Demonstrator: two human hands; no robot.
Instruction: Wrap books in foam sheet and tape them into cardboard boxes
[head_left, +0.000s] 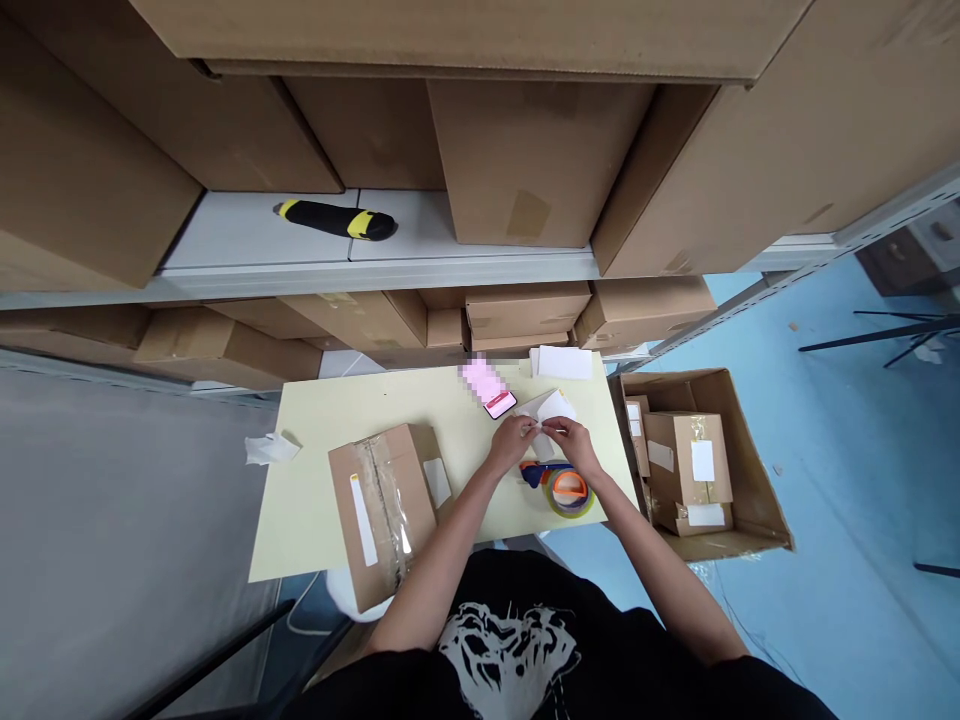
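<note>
My left hand and my right hand meet over the right part of the pale yellow table. Both pinch a white paper label whose upper part is bent up; the fingertips partly hide where they grip it. Just below the hands lies an orange and blue tape dispenser with a roll of tape. A phone with a pink screen is above my left hand. Left of my forearm sits a taped cardboard box with white labels, overhanging the table's front edge.
White paper slips lie at the table's back edge, crumpled paper at its left edge. A large open carton with labelled parcels stands right of the table. Behind, a shelf bears boxes and a black-yellow tool.
</note>
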